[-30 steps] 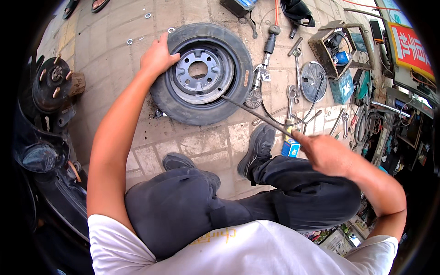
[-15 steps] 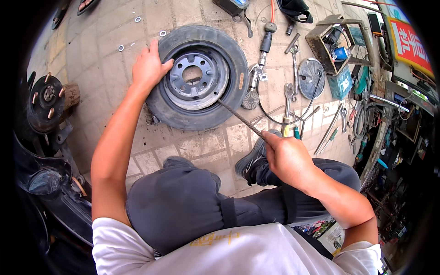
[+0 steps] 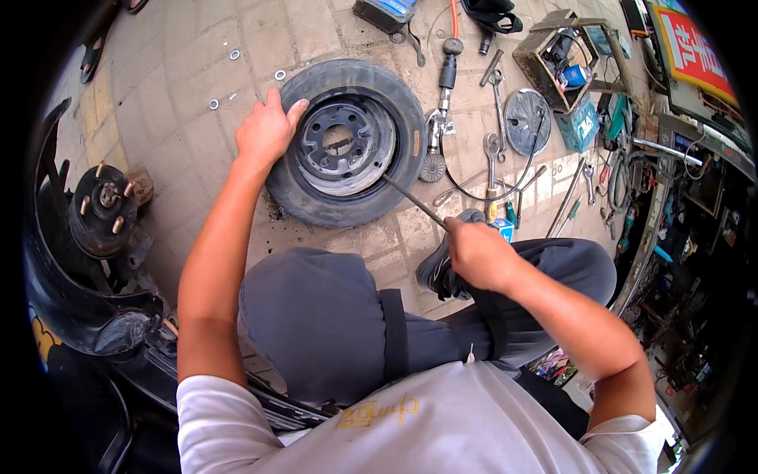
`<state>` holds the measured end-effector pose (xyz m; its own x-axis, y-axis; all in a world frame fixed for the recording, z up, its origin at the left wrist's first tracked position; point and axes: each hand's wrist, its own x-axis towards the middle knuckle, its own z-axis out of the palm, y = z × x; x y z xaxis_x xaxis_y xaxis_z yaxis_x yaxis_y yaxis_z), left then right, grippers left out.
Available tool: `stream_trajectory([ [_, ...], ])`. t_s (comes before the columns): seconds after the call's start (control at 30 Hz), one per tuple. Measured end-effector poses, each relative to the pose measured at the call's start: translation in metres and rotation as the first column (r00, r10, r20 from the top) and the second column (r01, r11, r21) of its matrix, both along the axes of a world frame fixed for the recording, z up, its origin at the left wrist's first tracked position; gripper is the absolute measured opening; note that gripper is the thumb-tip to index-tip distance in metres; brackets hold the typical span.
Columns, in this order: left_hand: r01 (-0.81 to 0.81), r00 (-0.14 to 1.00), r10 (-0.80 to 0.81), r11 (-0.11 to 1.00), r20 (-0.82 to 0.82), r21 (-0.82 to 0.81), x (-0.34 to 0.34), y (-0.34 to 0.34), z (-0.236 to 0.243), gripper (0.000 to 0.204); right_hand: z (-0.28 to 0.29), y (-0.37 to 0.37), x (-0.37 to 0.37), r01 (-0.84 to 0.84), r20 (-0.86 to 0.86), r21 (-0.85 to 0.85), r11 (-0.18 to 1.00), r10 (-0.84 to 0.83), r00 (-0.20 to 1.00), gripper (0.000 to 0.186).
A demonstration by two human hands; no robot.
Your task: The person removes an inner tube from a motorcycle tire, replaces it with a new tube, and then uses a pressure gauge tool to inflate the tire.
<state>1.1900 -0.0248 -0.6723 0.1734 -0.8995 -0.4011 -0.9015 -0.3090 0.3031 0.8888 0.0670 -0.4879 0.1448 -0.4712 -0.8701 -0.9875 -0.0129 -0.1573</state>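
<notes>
- The wheel is already off the car and laid flat on the paved floor, well apart from the bare hub with its studs over on the left.
- The tyre looks to be seated on the rim all the way round, so the prying seems barely begun; most of the work is probably left.
- The left hand is pressed flat on the tyre's upper-left edge, fingers spread open, nothing gripped.
- The right hand is closed around the near end of a thin metal bar.
- The bar's far tip is set against the tyre's lower-right side, near the rim edge; whether it's under the bead can't be told.
- Loose wrenches are scattered just right of the wheel.
</notes>
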Motion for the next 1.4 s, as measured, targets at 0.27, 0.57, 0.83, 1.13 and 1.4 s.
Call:
stream_trajectory([
  [0.27,-0.06,0.998,0.061,0.995,0.005,-0.074,-0.016,-0.011,0.009,0.075,-0.041,0.061,-0.03,0.125,-0.112,-0.043,0.991,-0.129,0.985,0.03],
  [0.57,-0.042,0.998,0.051,0.981,0.044,-0.189,-0.01,-0.014,-0.02,0.074,-0.097,0.108,-0.081,0.145,-0.027,-0.189,0.971,-0.153,0.988,0.036],
  [0.83,0.013,0.988,0.007,0.992,0.157,-0.126,-0.005,-0.024,-0.057,0.075,-0.144,0.143,-0.118,0.171,0.074,-0.267,0.948,-0.156,0.985,0.034],
  [1.13,0.056,0.978,-0.025,0.988,0.205,-0.144,0.009,-0.023,-0.062,0.077,-0.226,0.171,-0.145,0.238,0.235,-0.345,0.908,-0.162,0.958,0.035],
  [1.4,0.07,0.992,-0.048,0.979,0.119,-0.189,0.006,-0.023,-0.058,0.079,-0.229,0.144,-0.142,-0.108,-0.053,-0.291,0.951,0.096,0.994,0.036],
])
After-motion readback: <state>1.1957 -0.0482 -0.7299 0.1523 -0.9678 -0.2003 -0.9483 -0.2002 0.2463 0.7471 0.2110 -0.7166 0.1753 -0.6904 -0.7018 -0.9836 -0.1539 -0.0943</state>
